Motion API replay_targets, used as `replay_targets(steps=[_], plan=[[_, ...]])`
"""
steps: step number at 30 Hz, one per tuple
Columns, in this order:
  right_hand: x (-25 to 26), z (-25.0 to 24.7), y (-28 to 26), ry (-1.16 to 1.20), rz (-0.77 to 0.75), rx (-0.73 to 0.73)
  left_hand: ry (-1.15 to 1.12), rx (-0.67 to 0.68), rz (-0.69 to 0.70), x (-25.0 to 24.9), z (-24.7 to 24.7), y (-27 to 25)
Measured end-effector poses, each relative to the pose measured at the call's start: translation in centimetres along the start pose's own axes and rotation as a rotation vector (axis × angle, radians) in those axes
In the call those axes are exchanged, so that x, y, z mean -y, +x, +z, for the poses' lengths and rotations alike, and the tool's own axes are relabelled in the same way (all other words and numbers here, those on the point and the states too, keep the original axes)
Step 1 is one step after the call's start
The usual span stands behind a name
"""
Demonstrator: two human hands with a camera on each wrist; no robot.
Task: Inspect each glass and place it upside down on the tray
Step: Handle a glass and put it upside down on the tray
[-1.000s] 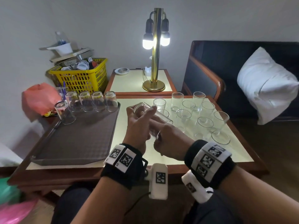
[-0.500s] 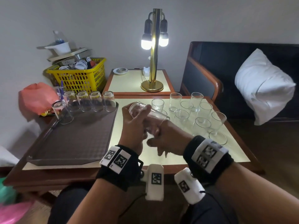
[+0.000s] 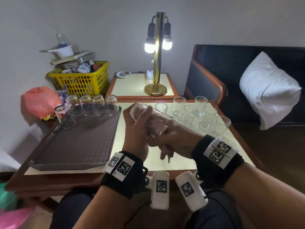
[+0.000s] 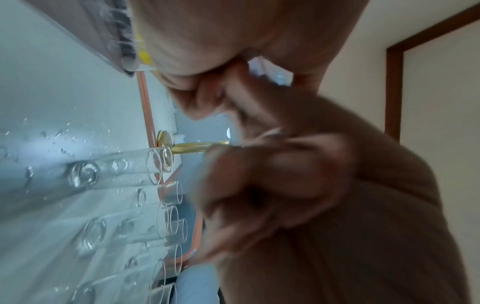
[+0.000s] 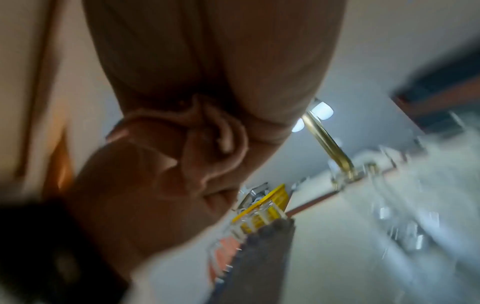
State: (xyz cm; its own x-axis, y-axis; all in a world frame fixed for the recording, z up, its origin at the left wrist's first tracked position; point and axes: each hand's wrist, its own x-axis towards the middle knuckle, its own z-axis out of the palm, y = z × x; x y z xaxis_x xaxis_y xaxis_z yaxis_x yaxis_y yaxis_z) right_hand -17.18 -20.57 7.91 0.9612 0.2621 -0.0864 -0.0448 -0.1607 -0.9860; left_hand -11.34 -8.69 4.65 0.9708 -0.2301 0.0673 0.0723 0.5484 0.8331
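left hand [image 3: 134, 129] grips tilted glass [image 3: 149, 115] over table [image 3: 173, 162]

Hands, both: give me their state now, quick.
Left hand: grips the tilted glass.
Right hand: at the glass's open end; grip cannot be told.

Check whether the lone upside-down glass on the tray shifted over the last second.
No. The lone glass stands where it did, in front of the left end of the four-glass row on the tray.
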Motion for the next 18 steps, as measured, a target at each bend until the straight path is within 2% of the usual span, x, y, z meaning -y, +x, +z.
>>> replay_targets(steps=[1,2,3,5,7,8,9,10,11,14,15,16,17,18], plan=[[-0.1,-0.2,-0.3,0.184,-0.001,0.011,-0.001,0.021,0.010,0.1,0.0,0.0],[-0.1,-0.4,-0.4,0.227,0.010,-0.013,0.033,0.041,0.001,0.1,0.1,0.1],[-0.4,-0.6,-0.3,0.124,0.033,-0.067,0.083,0.052,-0.024,-0.1,0.1,0.1],[-0.7,-0.6,0.0,-0.425,0.028,-0.184,0.207,0.039,-0.108,-0.7,0.2,0.4],[-0.8,-0.4,0.1,-1.014,-0.090,-0.189,0.287,-0.031,-0.147,-0.9,0.2,1.0],[-0.6,0.0,0.0,-1.141,-0.136,-0.184,0.293,-0.051,-0.134,-1.0,0.2,1.1],[-0.5,0.2,-0.1,-1.149,-0.167,-0.178,0.293,-0.054,-0.113,-1.1,0.2,1.2],[-0.7,0.3,0.1,-1.062,-0.187,-0.167,0.282,-0.038,-0.091,-1.1,0.2,1.2],[-0.7,0.3,0.3,-0.851,-0.195,-0.170,0.256,-0.015,-0.072,-1.0,0.2,1.0],[0.2,0.4,0.0,-0.074,-0.026,-0.113,0.075,0.018,-0.011,-0.6,0.2,0.3],[0.3,0.4,-0.2,0.111,-0.008,-0.092,0.039,0.028,0.006,-0.4,0.2,0.2],[0.4,0.4,-0.3,0.181,-0.004,-0.093,0.036,0.034,0.005,-0.3,0.1,0.3],[0.4,0.5,-0.3,0.141,-0.004,-0.111,0.055,0.036,-0.019,-0.4,0.0,0.3],[0.5,0.7,-0.4,-0.032,-0.013,-0.147,0.090,0.022,-0.058,-0.6,-0.1,0.4]])
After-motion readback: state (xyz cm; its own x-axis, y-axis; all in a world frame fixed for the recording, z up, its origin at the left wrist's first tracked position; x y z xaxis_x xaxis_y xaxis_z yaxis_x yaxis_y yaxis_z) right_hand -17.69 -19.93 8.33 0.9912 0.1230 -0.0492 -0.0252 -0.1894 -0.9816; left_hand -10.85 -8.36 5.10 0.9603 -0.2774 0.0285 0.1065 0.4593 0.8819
